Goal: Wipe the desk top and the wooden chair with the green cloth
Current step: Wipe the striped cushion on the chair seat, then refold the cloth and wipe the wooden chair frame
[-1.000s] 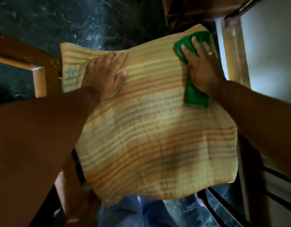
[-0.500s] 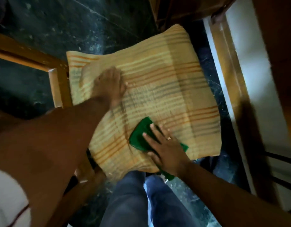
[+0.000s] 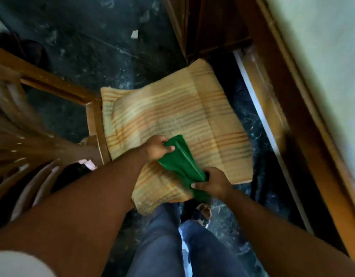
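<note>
Above the striped woven cushion (image 3: 172, 116), both hands' fingers (image 3: 168, 149) pinch the soft, folded green cloth (image 3: 180, 162) taut.

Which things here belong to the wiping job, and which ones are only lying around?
Belong to the job:
green cloth, held by left hand and right hand
wooden chair
striped cushion on its seat

Only lying around:
paper scrap on the dark floor
dark shoe at far left
</note>
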